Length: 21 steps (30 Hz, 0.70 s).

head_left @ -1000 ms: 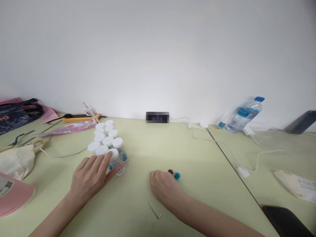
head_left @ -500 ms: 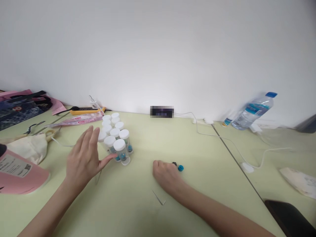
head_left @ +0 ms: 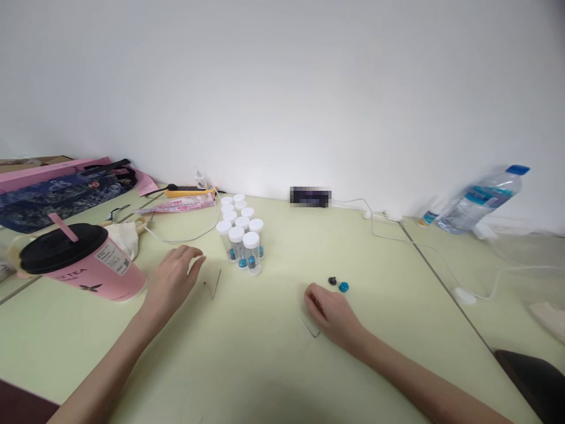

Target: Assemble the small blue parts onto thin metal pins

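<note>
My left hand (head_left: 174, 277) is open over the table, fingers loosely bent and thumb apart, holding nothing. Right of it lie a thin L-shaped hex key (head_left: 216, 284) and a tiny dark piece (head_left: 205, 283). Beyond them stands a cluster of several clear vials (head_left: 241, 253) with white caps; blue and dark parts show inside the front ones. My right hand (head_left: 333, 312) rests on the table with fingers curled, and nothing shows in it. Another hex key (head_left: 308, 326) lies just beside it. Behind its knuckles are a small black part (head_left: 332, 281) and a blue knob-like part (head_left: 344, 287).
A pink lidded cup (head_left: 106, 271) with a straw stands left, near my left forearm. Behind it are a cloth pouch (head_left: 126, 238), pink packaging (head_left: 188, 204) and a power strip (head_left: 188, 192). A water bottle (head_left: 481, 200) leans at the back right. A white cable (head_left: 424, 242) crosses the right side.
My left hand has drawn back from the vials, its fingers lowering and bending. My right hand stays on the table, more curled. The whole view has shifted, so things sit farther right.
</note>
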Motion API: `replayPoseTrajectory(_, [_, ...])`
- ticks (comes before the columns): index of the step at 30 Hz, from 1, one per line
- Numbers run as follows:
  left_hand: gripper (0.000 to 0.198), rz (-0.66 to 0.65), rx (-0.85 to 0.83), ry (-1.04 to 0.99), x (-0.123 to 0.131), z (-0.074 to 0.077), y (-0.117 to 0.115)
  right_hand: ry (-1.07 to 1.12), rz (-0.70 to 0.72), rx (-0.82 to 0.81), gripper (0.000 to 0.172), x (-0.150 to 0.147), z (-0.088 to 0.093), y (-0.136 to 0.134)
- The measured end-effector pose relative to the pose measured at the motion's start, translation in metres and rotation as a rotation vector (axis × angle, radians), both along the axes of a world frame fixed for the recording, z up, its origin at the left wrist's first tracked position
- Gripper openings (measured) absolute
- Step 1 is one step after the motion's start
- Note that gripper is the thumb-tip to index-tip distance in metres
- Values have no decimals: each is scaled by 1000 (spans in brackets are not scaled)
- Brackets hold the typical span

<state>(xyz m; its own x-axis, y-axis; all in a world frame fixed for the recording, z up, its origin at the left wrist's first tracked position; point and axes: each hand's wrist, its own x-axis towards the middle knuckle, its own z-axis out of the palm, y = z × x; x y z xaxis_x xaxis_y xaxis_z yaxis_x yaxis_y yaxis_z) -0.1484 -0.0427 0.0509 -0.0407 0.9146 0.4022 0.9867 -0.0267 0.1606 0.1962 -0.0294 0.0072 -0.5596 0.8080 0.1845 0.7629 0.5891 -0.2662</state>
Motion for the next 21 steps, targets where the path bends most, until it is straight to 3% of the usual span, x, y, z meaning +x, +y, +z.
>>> replayPoseTrajectory(4, [25, -70, -235, -31, 2, -16, -12, 312, -64, -211, 19, 4, 3, -5])
replayPoseTrajectory(8, [19, -105, -358, -68, 20, -23, -21, 606, -155, -386, 33, 7, 6, -4])
replayPoseTrajectory(13, [15, -251, -422, -252, 50, -26, -28, 688, -198, -384, 41, 12, 8, -4])
replayPoseTrajectory(18, [10, -423, -494, -357, 75, -27, -31, 756, -225, -372, 28, 13, 6, -7])
replayPoseTrajectory(21, [8, -522, -521, -394, 87, -28, -29, 857, -290, -241, 22, 21, 10, -4])
